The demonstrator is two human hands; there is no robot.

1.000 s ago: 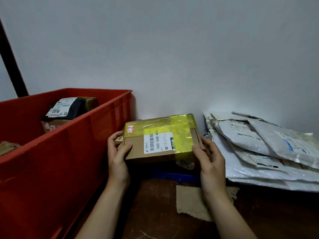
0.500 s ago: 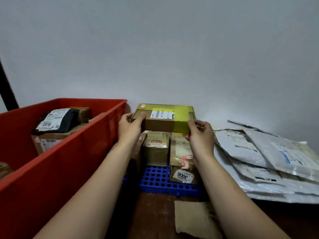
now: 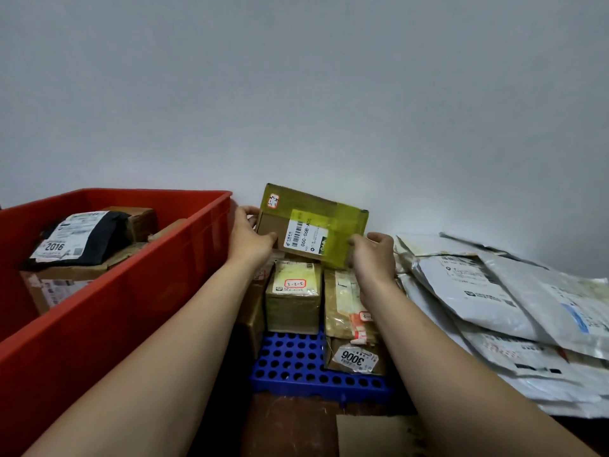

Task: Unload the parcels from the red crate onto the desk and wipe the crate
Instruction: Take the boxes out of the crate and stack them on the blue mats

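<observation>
Parcel (image 3: 313, 225) between curled left hand (image 3: 251, 239), right hand (image 3: 373, 260)

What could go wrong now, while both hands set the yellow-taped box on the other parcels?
1. The box is tilted, and the left hand and right hand hold only its ends; it might slip.
2. The parcels beneath look uneven on top, so it may rock or fall.

Between the red crate (image 3: 115, 318) and the mailer bags (image 3: 478, 291), stacked boxes (image 3: 293, 301) fill the gap; only the front of the blue tray (image 3: 296, 367) lies bare.
</observation>
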